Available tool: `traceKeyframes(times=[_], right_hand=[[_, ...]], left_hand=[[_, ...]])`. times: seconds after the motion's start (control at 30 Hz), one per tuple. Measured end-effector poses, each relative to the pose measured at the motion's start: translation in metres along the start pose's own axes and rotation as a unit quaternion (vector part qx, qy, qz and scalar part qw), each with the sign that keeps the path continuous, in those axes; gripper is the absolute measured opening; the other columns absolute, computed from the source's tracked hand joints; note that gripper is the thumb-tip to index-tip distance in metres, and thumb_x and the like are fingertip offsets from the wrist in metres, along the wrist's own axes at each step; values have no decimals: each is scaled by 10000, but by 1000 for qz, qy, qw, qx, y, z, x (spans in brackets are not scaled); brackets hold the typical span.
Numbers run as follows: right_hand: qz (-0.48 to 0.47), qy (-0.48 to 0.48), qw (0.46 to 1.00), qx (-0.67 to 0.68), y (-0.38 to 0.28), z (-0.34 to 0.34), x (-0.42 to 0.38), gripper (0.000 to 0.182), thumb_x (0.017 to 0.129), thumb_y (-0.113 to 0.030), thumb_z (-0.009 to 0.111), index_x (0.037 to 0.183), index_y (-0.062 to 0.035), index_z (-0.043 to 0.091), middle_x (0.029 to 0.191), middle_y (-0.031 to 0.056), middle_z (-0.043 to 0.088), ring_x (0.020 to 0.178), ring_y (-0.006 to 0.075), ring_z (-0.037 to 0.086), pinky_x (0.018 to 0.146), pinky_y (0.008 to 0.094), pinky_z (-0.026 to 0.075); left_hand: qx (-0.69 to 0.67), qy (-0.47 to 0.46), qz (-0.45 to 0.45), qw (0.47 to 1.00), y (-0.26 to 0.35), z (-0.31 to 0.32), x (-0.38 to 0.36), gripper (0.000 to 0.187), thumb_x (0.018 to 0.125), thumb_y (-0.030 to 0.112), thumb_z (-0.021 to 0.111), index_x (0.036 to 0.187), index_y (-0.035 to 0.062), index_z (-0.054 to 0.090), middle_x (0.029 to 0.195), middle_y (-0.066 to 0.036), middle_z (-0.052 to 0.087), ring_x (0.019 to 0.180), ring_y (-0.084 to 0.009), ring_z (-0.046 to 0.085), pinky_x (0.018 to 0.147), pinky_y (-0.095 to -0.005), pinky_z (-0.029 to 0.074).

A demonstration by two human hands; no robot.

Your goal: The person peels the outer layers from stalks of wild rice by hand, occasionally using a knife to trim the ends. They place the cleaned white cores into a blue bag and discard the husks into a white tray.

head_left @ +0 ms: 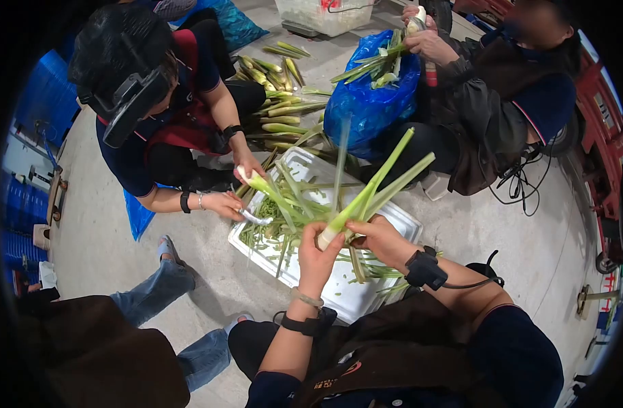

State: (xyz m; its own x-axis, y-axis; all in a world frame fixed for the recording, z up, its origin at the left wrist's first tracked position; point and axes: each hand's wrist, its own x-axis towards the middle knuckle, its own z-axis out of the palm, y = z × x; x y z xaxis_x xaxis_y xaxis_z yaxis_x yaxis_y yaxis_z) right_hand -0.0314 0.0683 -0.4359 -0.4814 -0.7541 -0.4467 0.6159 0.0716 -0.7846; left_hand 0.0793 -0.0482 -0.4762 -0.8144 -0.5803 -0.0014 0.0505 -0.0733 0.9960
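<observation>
Over the white foam tray (340, 307), a water bamboo stalk (356, 204) is held between my two hands, its pale base toward me and its long green leaves pointing up and away. My left hand (316, 257) is closed around the white base, thumb and fingers pressed on it. From the right, my right hand (385, 239) pinches the sheath just above that base. Cut green trimmings and leaf strips (257, 234) lie scattered on the tray, and some loose leaves hang below my right hand.
Across the tray, a co-worker's hand (249, 166) holds another stalk, with a white-handled tool in the other hand. Unpeeled stalks (284, 112) are heaped on the floor. A blue bag (369, 102) with leaves stands before a second co-worker. A person's legs (152, 292) are at left.
</observation>
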Motion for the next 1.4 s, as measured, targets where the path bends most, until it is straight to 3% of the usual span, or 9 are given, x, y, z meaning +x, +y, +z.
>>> traceKeyframes(times=[0.37,0.5,0.53,0.63,0.77,0.97,1.07,1.2,1.4], right_hand=[[-9,2,966,260,27,18,-6,282,968,-204,417,1128,-2,532,1106,111,595,1037,197,545,917,366,434],[-26,-75,997,-10,17,15,-26,276,922,-251,491,1018,-5,572,908,69,619,897,166,581,809,299,442],[-38,52,994,-84,29,37,-35,289,895,-293,508,922,-17,592,813,48,601,757,143,571,699,279,438],[-5,14,999,-40,9,39,-41,306,865,-306,562,814,-8,614,719,56,596,630,137,536,605,253,416],[41,-249,955,157,-9,-8,-34,324,853,-296,516,711,-10,574,623,65,542,538,140,457,519,248,335],[10,37,996,-81,-2,-18,-15,377,844,-307,639,981,43,604,816,116,607,797,178,590,728,275,454],[-195,75,872,-442,2,-15,-12,622,815,-342,707,1252,35,476,1059,141,596,1058,251,569,925,320,424],[-119,-31,982,-144,-9,-8,-9,363,854,-234,683,1143,-36,587,1059,85,601,955,142,577,809,290,464],[-68,-27,991,-110,-10,-8,-8,268,855,-129,677,1081,-23,580,988,34,620,867,90,575,739,252,468]], left_hand=[[-303,120,-154,933,6,11,1,323,981,319,469,1008,11,559,894,-48,603,768,-137,589,684,-264,493],[-353,110,-234,899,-12,-17,20,372,985,376,431,1038,23,538,910,-78,594,780,-184,614,693,-308,523],[-377,176,-211,884,-3,-17,25,403,963,436,457,1000,42,535,832,-58,569,661,-168,576,625,-285,507],[-364,186,-218,886,18,-7,20,437,941,486,474,995,55,523,758,-32,535,578,-157,533,566,-260,482],[-386,61,-172,904,18,-45,26,509,940,556,412,1002,57,491,703,-20,485,513,-99,413,459,-218,339],[-422,-39,-187,886,27,-36,15,491,960,527,384,1030,56,503,758,-81,535,592,-144,504,500,-254,419],[-265,-43,-172,948,20,-24,13,374,977,382,448,1004,24,552,866,-114,613,775,-204,633,647,-304,545],[-238,-99,-207,944,10,-4,4,371,981,363,452,956,19,588,803,-74,615,672,-160,609,614,-271,524],[-236,-140,-195,942,7,3,-5,290,940,306,561,969,19,597,796,-48,617,626,-118,591,588,-244,500]])
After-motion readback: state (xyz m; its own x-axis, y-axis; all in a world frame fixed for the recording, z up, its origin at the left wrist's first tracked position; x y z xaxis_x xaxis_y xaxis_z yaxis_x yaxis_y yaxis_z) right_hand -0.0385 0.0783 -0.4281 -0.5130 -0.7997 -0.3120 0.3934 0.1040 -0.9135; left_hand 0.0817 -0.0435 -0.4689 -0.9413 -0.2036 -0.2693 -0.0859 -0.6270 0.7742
